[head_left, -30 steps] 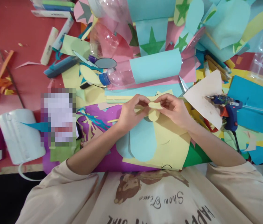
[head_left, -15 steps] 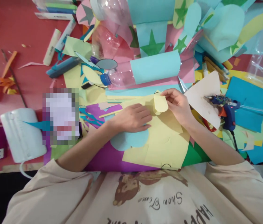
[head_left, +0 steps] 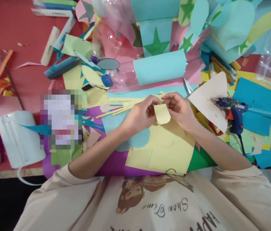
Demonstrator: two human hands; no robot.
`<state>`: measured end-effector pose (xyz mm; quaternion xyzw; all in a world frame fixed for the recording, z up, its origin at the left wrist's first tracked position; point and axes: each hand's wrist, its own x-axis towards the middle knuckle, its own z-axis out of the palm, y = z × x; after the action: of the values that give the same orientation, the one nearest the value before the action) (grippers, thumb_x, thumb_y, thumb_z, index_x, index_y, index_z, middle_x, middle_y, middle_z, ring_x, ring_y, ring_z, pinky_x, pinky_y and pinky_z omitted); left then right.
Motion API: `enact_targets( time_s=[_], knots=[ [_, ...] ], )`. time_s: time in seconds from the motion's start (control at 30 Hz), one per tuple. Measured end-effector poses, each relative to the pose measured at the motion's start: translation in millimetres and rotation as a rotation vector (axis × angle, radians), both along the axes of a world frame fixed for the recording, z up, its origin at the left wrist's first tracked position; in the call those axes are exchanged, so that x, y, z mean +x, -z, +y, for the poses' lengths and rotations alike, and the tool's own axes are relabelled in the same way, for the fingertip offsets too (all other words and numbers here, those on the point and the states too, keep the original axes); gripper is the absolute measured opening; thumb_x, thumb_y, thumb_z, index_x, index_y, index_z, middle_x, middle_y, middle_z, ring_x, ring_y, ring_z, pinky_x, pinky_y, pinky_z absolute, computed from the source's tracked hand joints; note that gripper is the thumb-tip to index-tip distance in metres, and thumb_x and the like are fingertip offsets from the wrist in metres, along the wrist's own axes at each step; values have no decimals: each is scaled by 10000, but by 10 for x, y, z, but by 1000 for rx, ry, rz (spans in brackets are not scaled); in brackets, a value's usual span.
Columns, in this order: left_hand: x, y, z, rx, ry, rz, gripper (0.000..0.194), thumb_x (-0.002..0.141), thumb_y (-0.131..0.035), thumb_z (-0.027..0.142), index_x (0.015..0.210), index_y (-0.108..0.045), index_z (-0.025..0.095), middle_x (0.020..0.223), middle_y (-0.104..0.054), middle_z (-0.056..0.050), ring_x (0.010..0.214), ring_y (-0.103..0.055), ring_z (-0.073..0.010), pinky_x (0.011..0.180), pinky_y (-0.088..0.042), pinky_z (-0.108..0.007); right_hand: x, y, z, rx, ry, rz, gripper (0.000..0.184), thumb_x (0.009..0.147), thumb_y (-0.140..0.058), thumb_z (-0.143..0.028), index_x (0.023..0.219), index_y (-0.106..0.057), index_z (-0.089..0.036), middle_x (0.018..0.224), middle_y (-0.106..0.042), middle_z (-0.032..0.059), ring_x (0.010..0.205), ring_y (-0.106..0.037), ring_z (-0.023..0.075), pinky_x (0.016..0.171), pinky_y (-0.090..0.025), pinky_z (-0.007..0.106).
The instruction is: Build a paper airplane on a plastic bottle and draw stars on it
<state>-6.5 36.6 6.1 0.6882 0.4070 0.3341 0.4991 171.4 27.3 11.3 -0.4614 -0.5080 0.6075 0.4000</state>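
Between my two hands is a small pale yellow paper piece [head_left: 162, 114] with a rounded lower end, raised just over the table. My left hand [head_left: 141, 113] pinches its left edge, with the fingers curled. At its upper right edge, my right hand [head_left: 180, 110] is closed on the same piece, thumb and fingers together. Larger pale yellow paper sheets [head_left: 169, 154] lie beneath, with a round light blue paper [head_left: 135, 138] partly under my left forearm. Just beyond the hands, a clear plastic bottle [head_left: 124, 78] wrapped in light blue paper rests on its side.
A blue glue gun [head_left: 236, 117] lies at the right beside a white paper cone [head_left: 213, 99] and blue paper sheets [head_left: 255, 102]. Scissors [head_left: 187, 88] are partly hidden near my right hand. At the left are a white box-shaped device [head_left: 20, 138] and markers [head_left: 50, 46].
My left hand has risen from the sheets and moved up to the yellow piece, closing on its left side. The piece has shifted slightly left and toward me.
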Motion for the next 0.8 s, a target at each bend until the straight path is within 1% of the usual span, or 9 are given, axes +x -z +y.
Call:
enact_targets(
  time_s=[0.07,0.13,0.2,0.3,0.37,0.47,0.57,0.7,0.8],
  knots=[
    [0,89,10,-23,-27,-90,181,814,-685,296,916,-573,197,798,-652,6,612,-563,-78,578,-482,-207,-3,1,-5,-5,-11,-2,450,738,-760,-531,996,-534,-240,823,-594,-14,759,-584,121,716,-501,282],
    [-17,154,25,-71,-29,-165,249,808,-720,381,908,-594,191,824,-666,-11,649,-597,-86,598,-502,-210,-1,4,-10,-7,-20,-1,444,745,-758,-514,1011,-531,-241,815,-594,-17,743,-582,119,707,-496,284],
    [-36,187,41,-114,-21,-216,314,784,-751,445,893,-612,186,821,-666,-17,656,-610,-91,599,-512,-210,6,7,-15,-7,-33,-7,414,760,-756,-470,1023,-531,-242,822,-599,-16,746,-585,122,710,-496,289],
    [-50,197,55,-148,-43,-257,354,759,-775,489,840,-625,179,761,-644,-4,616,-594,-84,581,-514,-205,15,18,-21,2,-47,-17,344,792,-736,-385,1035,-537,-245,827,-595,-18,750,-576,119,715,-493,288],
    [-46,191,57,-168,-69,-278,375,748,-785,508,799,-614,178,719,-627,9,588,-587,-81,554,-506,-201,16,34,-22,14,-47,-16,328,803,-726,-375,1037,-534,-248,826,-595,-19,755,-571,120,719,-492,291],
    [-32,177,57,-190,-85,-280,417,738,-782,543,744,-570,184,638,-588,32,524,-568,-79,496,-487,-200,10,66,-22,24,-50,-11,373,786,-749,-395,1047,-522,-253,836,-612,-16,797,-588,137,745,-496,304],
    [-25,170,58,-207,-101,-264,460,726,-773,582,717,-529,192,588,-562,42,478,-551,-85,445,-464,-206,7,90,-27,32,-60,1,384,785,-759,-355,1067,-517,-258,841,-618,-19,799,-590,137,755,-493,302],
    [-23,173,56,-182,-115,-262,465,761,-735,598,716,-514,191,584,-563,36,474,-562,-88,433,-460,-206,16,100,-36,58,-89,-11,372,817,-725,-314,1107,-499,-265,853,-631,-20,785,-591,136,752,-494,302],
    [-19,170,51,-178,-125,-280,462,768,-737,581,711,-499,190,563,-551,45,467,-566,-87,430,-462,-197,25,111,-42,78,-110,-34,378,835,-703,-307,1134,-477,-265,865,-641,-20,791,-596,138,765,-497,307]
  ],
)
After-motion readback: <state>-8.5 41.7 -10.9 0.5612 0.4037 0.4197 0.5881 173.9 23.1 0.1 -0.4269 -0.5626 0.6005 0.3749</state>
